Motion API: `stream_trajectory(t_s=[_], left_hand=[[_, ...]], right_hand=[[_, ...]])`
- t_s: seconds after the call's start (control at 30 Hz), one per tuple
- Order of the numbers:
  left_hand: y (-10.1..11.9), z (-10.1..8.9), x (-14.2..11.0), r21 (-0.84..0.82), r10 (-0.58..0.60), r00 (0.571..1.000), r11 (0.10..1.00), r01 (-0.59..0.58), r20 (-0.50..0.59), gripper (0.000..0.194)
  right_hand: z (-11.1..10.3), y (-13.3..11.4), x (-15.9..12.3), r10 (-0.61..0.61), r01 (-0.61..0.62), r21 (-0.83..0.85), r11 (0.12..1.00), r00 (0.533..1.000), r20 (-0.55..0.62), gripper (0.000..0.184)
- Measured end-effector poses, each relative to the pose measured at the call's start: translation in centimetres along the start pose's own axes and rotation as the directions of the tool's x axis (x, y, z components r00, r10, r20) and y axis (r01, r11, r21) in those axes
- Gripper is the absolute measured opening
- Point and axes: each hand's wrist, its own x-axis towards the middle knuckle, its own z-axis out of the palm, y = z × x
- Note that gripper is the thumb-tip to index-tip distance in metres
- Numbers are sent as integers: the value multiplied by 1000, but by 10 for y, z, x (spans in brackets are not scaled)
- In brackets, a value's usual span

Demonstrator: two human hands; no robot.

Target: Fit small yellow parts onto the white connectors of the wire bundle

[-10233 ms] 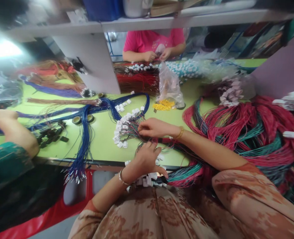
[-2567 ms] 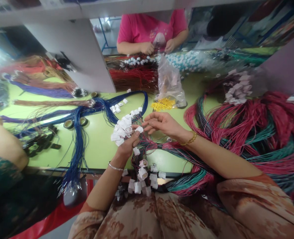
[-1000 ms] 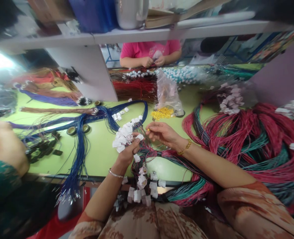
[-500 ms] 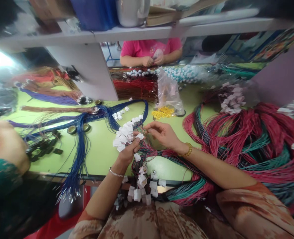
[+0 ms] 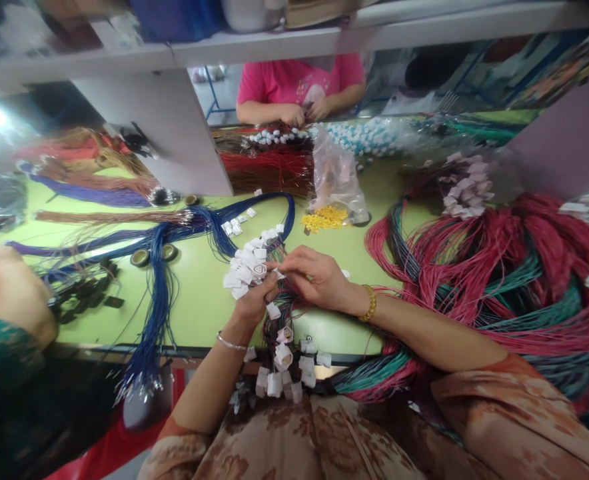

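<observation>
My left hand point(image 5: 255, 299) is closed around a bunch of white plastic connectors point(image 5: 244, 268), with thin wires trailing from them. Right beside it, my right hand point(image 5: 319, 277) pinches at the edge of that bunch, fingertips almost touching my left thumb. What sits between those fingertips is too small to make out, perhaps hidden by the fingers. Below my hands, more white connectors point(image 5: 283, 359) on dark and red wires hang over the table's front edge. Blue wires point(image 5: 159, 293) lie to the left of my hands.
Yellow small parts point(image 5: 324, 218) spill from a clear plastic bag point(image 5: 338, 177) ahead. Red, green and black wire bundles point(image 5: 474, 280) cover the right side. A co-worker's hand point(image 5: 17, 290) is at the left by black connectors point(image 5: 87, 290). Opposite sits a person in a pink shirt point(image 5: 299, 87).
My right hand has moved left and closer to my left hand, its fingertips now at the connectors. The view has shifted slightly. The person opposite has lowered their hands a little.
</observation>
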Motion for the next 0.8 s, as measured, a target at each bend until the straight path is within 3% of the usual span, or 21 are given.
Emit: stream_trajectory(t_s=[0.23,0.4,0.6,0.8], left_hand=[[0,0,0,6,39,999,999,-40,11,40],[-5,-1,1,17,50,998,999,-50,-47,40],[-10,-2,-1,125,103,988,988,-88,-117,36],[-11,0,2,66,86,986,995,-78,-140,32]], right_hand=[[1,-3,-2,36,-33,-96,995,999,24,16],[4,-1,-2,-56,65,-160,985,996,62,18],[3,-4,1,53,-26,-202,979,990,132,14],[4,-3,-1,143,-117,-180,977,979,143,13]])
